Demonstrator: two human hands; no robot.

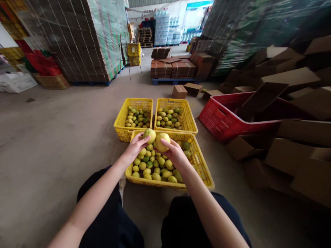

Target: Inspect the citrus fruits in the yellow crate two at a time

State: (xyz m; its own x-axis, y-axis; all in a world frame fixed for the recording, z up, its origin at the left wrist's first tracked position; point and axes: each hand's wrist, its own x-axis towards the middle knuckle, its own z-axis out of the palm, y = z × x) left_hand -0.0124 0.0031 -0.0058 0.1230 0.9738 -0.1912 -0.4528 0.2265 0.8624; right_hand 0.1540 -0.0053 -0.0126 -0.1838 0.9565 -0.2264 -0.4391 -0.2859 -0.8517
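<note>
My left hand is closed around a yellow-green lemon. Beside it, my right hand grips a paler yellow lemon, and the two fruits nearly touch. Both are held above the near yellow crate, which contains many yellow and green lemons. Behind that crate stand a left yellow crate and a right yellow crate, each with a layer of similar yellow and green fruit. My forearms cover part of the near crate.
A red crate with cardboard in it stands to the right, among heaped cardboard boxes. Small cartons and a blue pallet of flat cardboard lie farther ahead. Tall wrapped stacks rise at both sides of the concrete floor.
</note>
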